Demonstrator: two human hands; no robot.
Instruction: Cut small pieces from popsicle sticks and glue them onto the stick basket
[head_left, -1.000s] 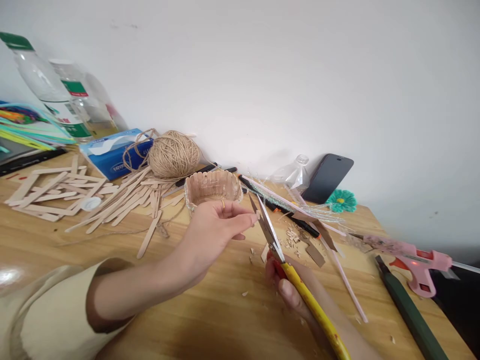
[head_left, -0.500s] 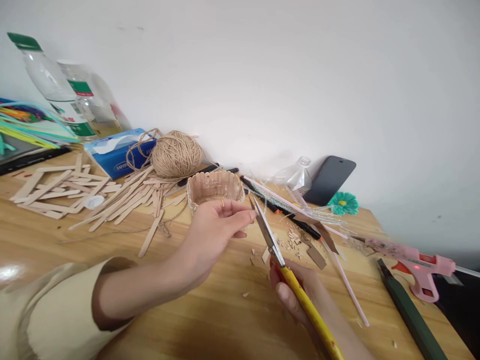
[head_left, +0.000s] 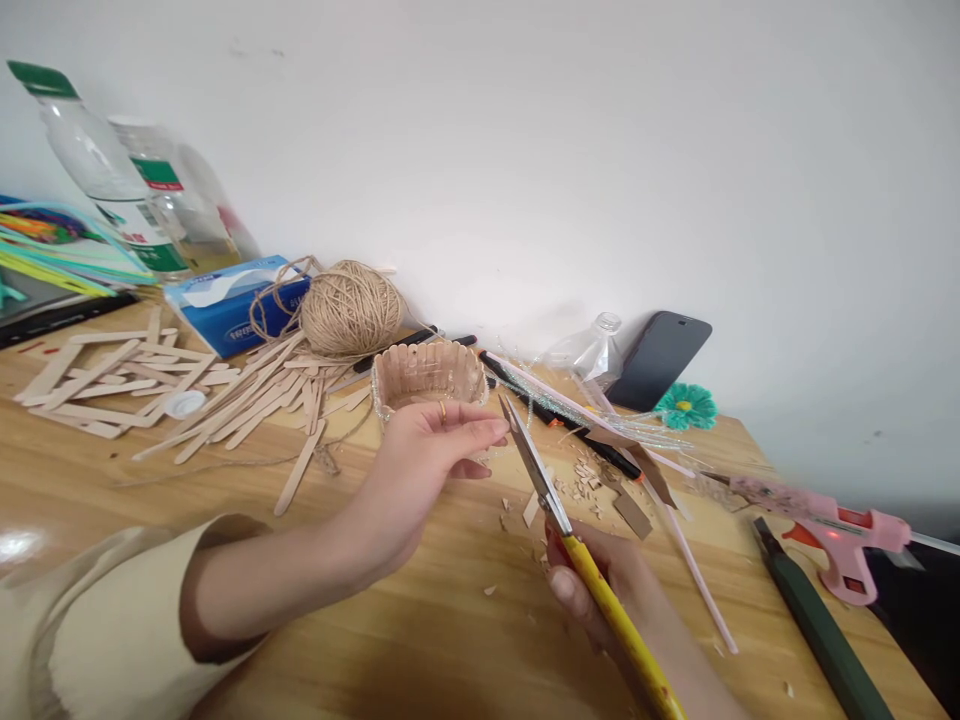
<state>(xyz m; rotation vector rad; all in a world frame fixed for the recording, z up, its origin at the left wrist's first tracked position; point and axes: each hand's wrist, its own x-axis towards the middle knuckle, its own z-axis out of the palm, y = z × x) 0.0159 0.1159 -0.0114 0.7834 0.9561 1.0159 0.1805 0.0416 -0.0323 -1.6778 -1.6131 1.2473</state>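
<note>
My right hand [head_left: 600, 580] grips yellow-handled scissors [head_left: 538, 470], their blades pointing up and away from me and nearly closed. Close to the blade tips, my left hand [head_left: 442, 450] is closed in a pinch between thumb and fingers. Whatever sits in that pinch is too small to make out. Just behind the left hand stands a small basket [head_left: 429, 370] made of wooden sticks, with a glittery trim around it. Small wood chips [head_left: 589, 480] and a brown cardboard piece [head_left: 632, 513] lie beyond the scissors.
Left of the basket are craft sticks [head_left: 255, 400], a ball of twine [head_left: 351, 308], a blue tissue pack [head_left: 240, 305] and plastic bottles [head_left: 97, 160]. On the right lie a pink glue gun [head_left: 832, 525], a dark green tool [head_left: 817, 620], a phone [head_left: 660, 360] and a teal flower [head_left: 686, 407].
Both hands stay almost in place. The left hand's pinch has shifted very slightly left, and the view has moved a little with it.
</note>
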